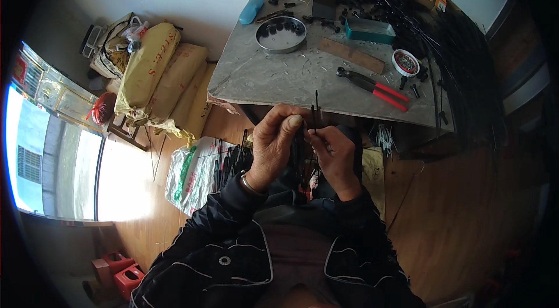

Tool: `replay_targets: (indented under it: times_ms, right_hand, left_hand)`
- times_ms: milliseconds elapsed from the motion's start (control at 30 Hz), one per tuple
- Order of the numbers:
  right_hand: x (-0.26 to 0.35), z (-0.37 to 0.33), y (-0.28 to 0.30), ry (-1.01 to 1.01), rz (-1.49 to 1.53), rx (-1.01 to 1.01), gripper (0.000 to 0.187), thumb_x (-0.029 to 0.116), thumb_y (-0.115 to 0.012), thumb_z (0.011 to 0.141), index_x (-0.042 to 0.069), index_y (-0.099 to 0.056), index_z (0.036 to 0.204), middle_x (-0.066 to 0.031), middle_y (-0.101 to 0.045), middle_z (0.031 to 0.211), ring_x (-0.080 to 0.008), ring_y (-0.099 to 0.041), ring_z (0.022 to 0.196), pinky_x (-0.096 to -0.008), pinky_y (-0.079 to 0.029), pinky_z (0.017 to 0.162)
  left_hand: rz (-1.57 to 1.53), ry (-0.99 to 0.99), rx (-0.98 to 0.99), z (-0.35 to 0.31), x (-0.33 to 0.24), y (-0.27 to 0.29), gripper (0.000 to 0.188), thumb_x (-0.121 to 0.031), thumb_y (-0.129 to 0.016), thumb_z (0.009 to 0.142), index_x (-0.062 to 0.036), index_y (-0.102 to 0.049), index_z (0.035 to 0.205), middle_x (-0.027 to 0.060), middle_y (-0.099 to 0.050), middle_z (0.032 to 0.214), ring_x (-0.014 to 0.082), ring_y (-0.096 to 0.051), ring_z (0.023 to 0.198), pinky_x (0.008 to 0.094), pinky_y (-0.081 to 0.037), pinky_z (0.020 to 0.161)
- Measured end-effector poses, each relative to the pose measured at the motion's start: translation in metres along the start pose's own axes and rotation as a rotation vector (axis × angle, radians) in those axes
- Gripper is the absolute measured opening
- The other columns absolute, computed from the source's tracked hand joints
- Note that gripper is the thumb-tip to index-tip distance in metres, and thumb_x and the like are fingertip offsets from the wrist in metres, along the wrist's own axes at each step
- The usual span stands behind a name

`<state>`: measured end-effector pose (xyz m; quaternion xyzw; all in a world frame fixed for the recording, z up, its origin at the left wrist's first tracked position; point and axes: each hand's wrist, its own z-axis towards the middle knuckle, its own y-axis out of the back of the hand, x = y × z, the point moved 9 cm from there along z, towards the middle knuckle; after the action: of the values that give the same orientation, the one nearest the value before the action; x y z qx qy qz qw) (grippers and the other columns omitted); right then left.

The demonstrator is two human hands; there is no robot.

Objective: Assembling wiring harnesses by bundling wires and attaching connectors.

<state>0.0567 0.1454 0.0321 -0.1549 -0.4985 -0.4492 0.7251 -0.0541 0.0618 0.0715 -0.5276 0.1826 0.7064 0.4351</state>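
My left hand and my right hand are raised close together, just short of the table's front edge. The right one pinches a thin black rod, which stands nearly upright above its fingertips. Thumb and forefinger of the left are pressed together; what lies between them is too small and dark to make out. Below the hands, dark clothing and shadow hide the rods' lower ends. A bundle of black rods lies left of my left wrist on a white plastic sack.
On the grey table are red-handled cutting pliers, a round metal tin, a teal tray, a bowl of small metal parts and a rusty strip. Long black rods hang off its right side. Full yellow sacks stand left.
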Motion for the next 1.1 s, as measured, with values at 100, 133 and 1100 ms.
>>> replay_targets:
  times_ms: [100,133,1100]
  right_hand:
    - [0.003,0.001,0.0,-0.005,-0.021,0.011,0.009,0.007,-0.071,0.082,0.002,-0.064,0.086,-0.0108,-0.06,0.075,-0.0238,-0.059,0.061,-0.0316,-0.044,0.055]
    - [0.002,0.001,0.001,-0.005,-0.021,0.01,0.009,0.007,-0.071,0.082,0.002,-0.064,0.086,-0.0108,-0.06,0.075,-0.0238,-0.059,0.061,-0.0316,-0.044,0.055]
    - [0.03,-0.001,-0.004,0.151,-0.066,0.083,0.009,0.002,-0.068,0.081,0.002,-0.062,0.088,-0.013,-0.059,0.078,-0.0313,-0.061,0.068,-0.0361,-0.047,0.057]
  left_hand:
    - [0.019,0.009,0.0,-0.001,0.0,0.0,0.02,-0.017,-0.053,0.098,-0.0003,-0.059,0.106,0.0045,-0.061,0.084,0.0111,-0.059,0.074,0.0238,-0.047,0.067]
    - [0.019,0.009,0.001,-0.001,-0.001,0.0,0.02,-0.017,-0.053,0.098,-0.0003,-0.059,0.106,0.0045,-0.061,0.084,0.0111,-0.059,0.074,0.0238,-0.047,0.067]
    - [0.078,-0.003,-0.093,0.0,-0.01,0.005,0.01,-0.01,-0.059,0.095,-0.0023,-0.058,0.101,-0.0018,-0.057,0.09,0.0056,-0.05,0.084,0.0195,-0.042,0.076]
